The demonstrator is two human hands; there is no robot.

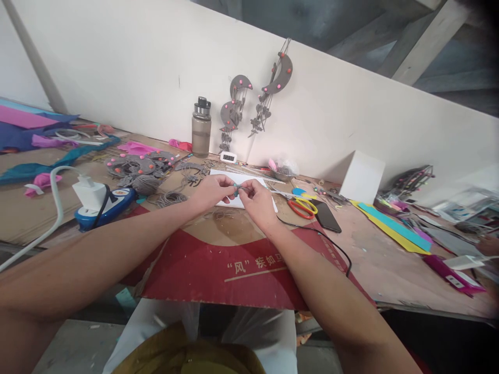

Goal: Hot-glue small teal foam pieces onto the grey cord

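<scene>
Yellow cloth (187,358) fills the bottom edge of the frame, closest to the lens, with two bare forearms reaching away from it over a red cardboard sheet (218,270) printed with white characters. Both hands meet above the far end of that sheet, in front of a white card (228,179) lying flat on the worktable (390,259). Between them is a small teal piece (236,189), pinched from the left by the left hand (212,191) and from the right by the right hand (258,200), fingertips of the two nearly touching around it; what exactly the piece is cannot be told at this size. Just right of the right hand lie scissors (304,205) with orange and yellow handles, and beside them a black phone (326,215) with a dark cable running toward the table's near edge. Left of the hands sit a coil of grey cord (171,198), grey felt cut-outs (144,166) dotted with pink, and a white charger plugged into a blue power strip (103,205). A smoky water bottle (201,127) stands against the white wall, where grey moon-shaped hangings (278,75) with pink dots are pinned. Yellow and teal foam strips (393,226) lie well to the right.
</scene>
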